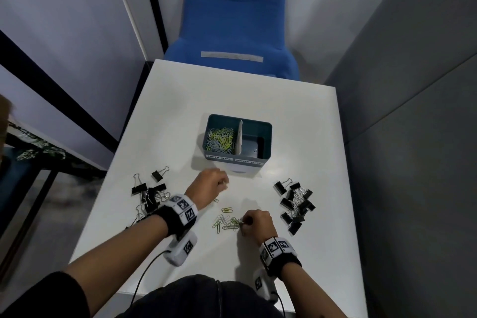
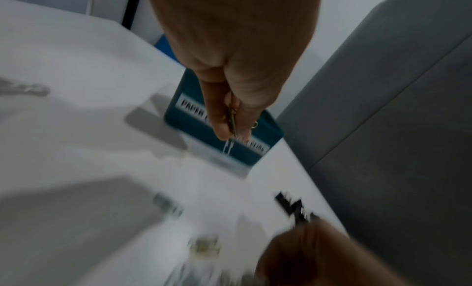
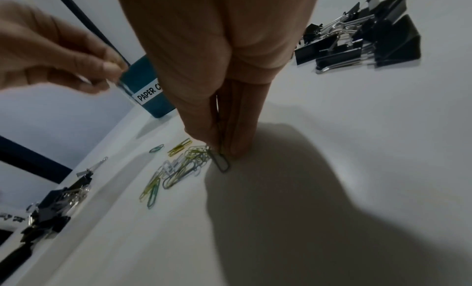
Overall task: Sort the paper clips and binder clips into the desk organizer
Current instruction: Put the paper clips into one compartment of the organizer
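A teal desk organizer (image 1: 265,142) stands mid-table, its left compartment full of paper clips (image 1: 221,139), its right compartment bare. My left hand (image 1: 210,183) hovers just before the organizer and pinches paper clips (image 2: 231,129) between thumb and fingers. My right hand (image 1: 255,222) is down at a loose heap of coloured paper clips (image 1: 227,222) and pinches a dark paper clip (image 3: 221,161) at the heap's right edge. Black binder clips lie in two piles, one at the left (image 1: 151,193) and one at the right (image 1: 295,204).
The white table (image 1: 284,100) ends at a blue chair (image 1: 235,20) beyond its far edge. A grey partition (image 1: 413,85) runs along the right side and a pale wall along the left. A lone paper clip (image 1: 227,210) lies between my hands.
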Tool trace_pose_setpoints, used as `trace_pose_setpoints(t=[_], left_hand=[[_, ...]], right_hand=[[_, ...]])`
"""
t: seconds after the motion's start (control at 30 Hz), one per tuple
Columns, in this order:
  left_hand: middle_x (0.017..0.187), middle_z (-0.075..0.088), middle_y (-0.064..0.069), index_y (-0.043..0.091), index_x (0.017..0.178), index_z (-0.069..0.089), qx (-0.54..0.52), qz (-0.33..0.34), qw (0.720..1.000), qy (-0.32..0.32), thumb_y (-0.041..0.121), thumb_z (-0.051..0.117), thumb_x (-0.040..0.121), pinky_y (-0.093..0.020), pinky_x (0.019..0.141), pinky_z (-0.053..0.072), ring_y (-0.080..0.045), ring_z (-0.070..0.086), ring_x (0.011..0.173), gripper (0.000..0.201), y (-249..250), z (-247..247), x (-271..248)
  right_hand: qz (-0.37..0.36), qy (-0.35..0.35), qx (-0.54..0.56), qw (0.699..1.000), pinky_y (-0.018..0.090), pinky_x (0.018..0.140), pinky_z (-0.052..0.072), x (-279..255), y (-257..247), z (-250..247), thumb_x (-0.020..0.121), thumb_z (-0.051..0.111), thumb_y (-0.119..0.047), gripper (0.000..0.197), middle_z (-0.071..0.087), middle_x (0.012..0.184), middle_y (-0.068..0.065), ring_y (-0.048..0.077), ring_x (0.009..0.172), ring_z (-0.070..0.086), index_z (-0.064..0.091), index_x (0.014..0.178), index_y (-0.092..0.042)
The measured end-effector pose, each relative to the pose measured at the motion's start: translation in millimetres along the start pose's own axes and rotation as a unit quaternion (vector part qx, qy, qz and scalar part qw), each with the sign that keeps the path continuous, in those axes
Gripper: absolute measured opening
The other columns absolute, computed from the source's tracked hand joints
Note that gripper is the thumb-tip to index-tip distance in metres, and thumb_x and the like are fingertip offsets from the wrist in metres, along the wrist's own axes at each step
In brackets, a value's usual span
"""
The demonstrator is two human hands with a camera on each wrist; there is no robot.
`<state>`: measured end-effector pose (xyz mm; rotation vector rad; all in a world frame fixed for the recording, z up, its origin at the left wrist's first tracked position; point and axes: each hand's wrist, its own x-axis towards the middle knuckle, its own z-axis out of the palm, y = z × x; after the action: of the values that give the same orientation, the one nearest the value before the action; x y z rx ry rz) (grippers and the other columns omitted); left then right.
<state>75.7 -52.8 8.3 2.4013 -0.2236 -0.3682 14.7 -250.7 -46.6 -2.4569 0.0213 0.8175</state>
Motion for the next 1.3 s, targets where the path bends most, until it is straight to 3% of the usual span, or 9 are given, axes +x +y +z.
trace_pose_setpoints(t=[0.17, 0.33, 0.47, 0.57, 0.67, 0.8, 0.97, 1.13, 1.3], left_hand=[[0.085, 0.066, 0.001, 0.011, 0.094, 0.07, -0.026, 0.013, 0.995, 0.096, 0.011, 0.067, 0.088, -0.02, 0.072, 0.052, -0.011, 0.063, 0.076, 0.006, 31.5, -60.7, 54.5], [0.096, 0.069, -0.005, 0.012, 0.112, 0.067, -0.018, -0.057, 0.993, 0.097, 0.019, 0.076, 0.081, -0.034, 0.083, 0.054, -0.021, 0.065, 0.086, 0.033, 30.8, -91.8, 82.7], [0.091, 0.071, -0.001, 0.021, 0.095, 0.067, 0.073, -0.078, 0.989, 0.105, 0.016, 0.063, 0.09, -0.034, 0.072, 0.055, -0.022, 0.066, 0.077, 0.008, 17.3, -72.3, 63.9], [0.091, 0.071, -0.002, 0.024, 0.086, 0.065, 0.117, -0.104, 0.985, 0.07, 0.013, 0.056, 0.091, -0.029, 0.068, 0.051, -0.021, 0.064, 0.074, 0.015, 5.2, -42.5, 39.0], [0.114, 0.065, -0.006, 0.019, 0.114, 0.062, 0.152, -0.13, 0.979, -0.042, 0.015, 0.056, 0.088, -0.033, 0.079, 0.047, -0.025, 0.062, 0.099, 0.027, -14.3, -11.1, 14.4], [0.13, 0.041, -0.014, 0.007, 0.128, 0.041, 0.214, -0.141, 0.949, -0.184, 0.022, 0.057, 0.087, -0.041, 0.082, 0.047, -0.032, 0.047, 0.116, 0.046, -36.2, 25.4, -16.7], [0.141, 0.028, -0.014, 0.005, 0.142, 0.028, 0.255, -0.074, 0.953, -0.146, 0.02, 0.053, 0.091, -0.038, 0.078, 0.048, -0.032, 0.036, 0.123, 0.058, -39.7, 51.8, -40.9], [0.111, 0.052, -0.012, 0.004, 0.123, 0.054, 0.232, 0.039, 0.962, -0.142, 0.014, 0.077, 0.065, -0.031, 0.046, 0.051, -0.03, 0.059, 0.088, 0.064, -45.0, 68.7, -59.4], [0.122, 0.039, -0.006, 0.012, 0.136, 0.04, 0.155, 0.059, 0.966, -0.197, 0.019, 0.053, 0.09, -0.039, 0.075, 0.049, -0.026, 0.047, 0.104, 0.049, -39.8, 69.2, -65.3]], right_hand=[[-0.023, 0.025, 0.036, 0.999, 0.014, 0.067, 0.043, -2.1, -14.0, -16.4, 0.075, 0.072, -0.015, 0.006, 0.074, 0.08, 0.005, 0.012, 0.073, 0.061, 0.075, 0.08, -0.015], [-0.073, 0.078, 0.037, 0.994, 0.031, 0.075, 0.058, 17.9, -56.6, -68.7, 0.077, 0.071, -0.005, 0.012, 0.073, 0.077, 0.008, 0.019, 0.069, 0.068, 0.075, 0.086, -0.011], [-0.106, 0.141, 0.05, 0.983, 0.031, 0.077, 0.057, 44.1, -100.4, -113.5, 0.079, 0.073, -0.005, 0.009, 0.073, 0.083, 0.008, 0.018, 0.074, 0.066, 0.075, 0.087, -0.008], [-0.115, 0.171, 0.079, 0.975, 0.031, 0.081, 0.057, 62.8, -130.5, -135.2, 0.078, 0.076, -0.008, 0.012, 0.072, 0.088, 0.006, 0.017, 0.08, 0.066, 0.074, 0.09, -0.009], [-0.108, 0.168, 0.105, 0.974, 0.028, 0.082, 0.054, 72.8, -141.9, -146.9, 0.075, 0.081, -0.017, 0.027, 0.07, 0.087, 0.002, 0.016, 0.084, 0.065, 0.071, 0.1, -0.015], [-0.095, 0.13, 0.082, 0.984, 0.034, 0.086, 0.055, 68.6, -122.3, -134.3, 0.073, 0.081, -0.013, 0.039, 0.072, 0.09, 0.002, 0.017, 0.085, 0.066, 0.069, 0.109, -0.015], [-0.09, 0.025, -0.048, 0.994, 0.031, 0.093, 0.05, 37.1, -65.4, -77.3, 0.08, 0.071, -0.004, 0.037, 0.068, 0.107, 0.004, 0.016, 0.094, 0.062, 0.067, 0.115, -0.015], [-0.094, -0.044, -0.161, 0.982, 0.037, 0.084, 0.052, 7.4, -21.9, -22.4, 0.086, 0.058, -0.014, 0.03, 0.062, 0.111, 0.008, 0.029, 0.101, 0.061, 0.066, 0.114, -0.023], [-0.089, -0.011, -0.092, 0.992, 0.034, 0.074, 0.051, -8.8, 1.3, 2.2, 0.085, 0.06, -0.019, 0.019, 0.061, 0.095, 0.006, 0.029, 0.085, 0.063, 0.071, 0.101, -0.022]])
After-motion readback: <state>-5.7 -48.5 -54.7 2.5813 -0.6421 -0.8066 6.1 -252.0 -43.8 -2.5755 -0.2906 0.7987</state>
